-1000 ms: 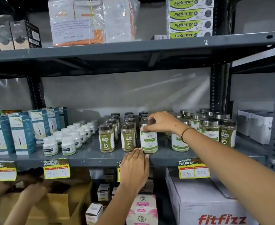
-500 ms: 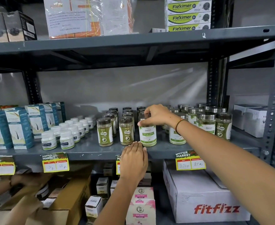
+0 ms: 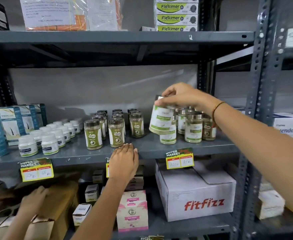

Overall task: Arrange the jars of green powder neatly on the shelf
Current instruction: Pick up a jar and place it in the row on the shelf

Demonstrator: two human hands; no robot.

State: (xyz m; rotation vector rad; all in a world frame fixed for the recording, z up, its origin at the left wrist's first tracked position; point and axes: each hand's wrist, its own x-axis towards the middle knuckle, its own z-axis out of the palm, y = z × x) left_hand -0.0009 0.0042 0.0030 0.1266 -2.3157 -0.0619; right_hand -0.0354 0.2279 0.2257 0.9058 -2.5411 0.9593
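Note:
My right hand grips the silver lid of a white-labelled jar of green powder and holds it tilted above the grey middle shelf. It hangs over the group of silver-lidded jars at the right. Rows of dark-lidded green powder jars stand in the shelf's middle. My left hand rests flat on the shelf's front edge, fingers together, holding nothing.
Small white bottles and blue boxes fill the shelf's left. Price tags hang on the edge. Below sit a Fitfizz carton, pink boxes and a brown carton under another person's hand.
My right hand has lifted the white-labelled jar off the shelf's front and carried it up and to the right. My left hand stays on the edge.

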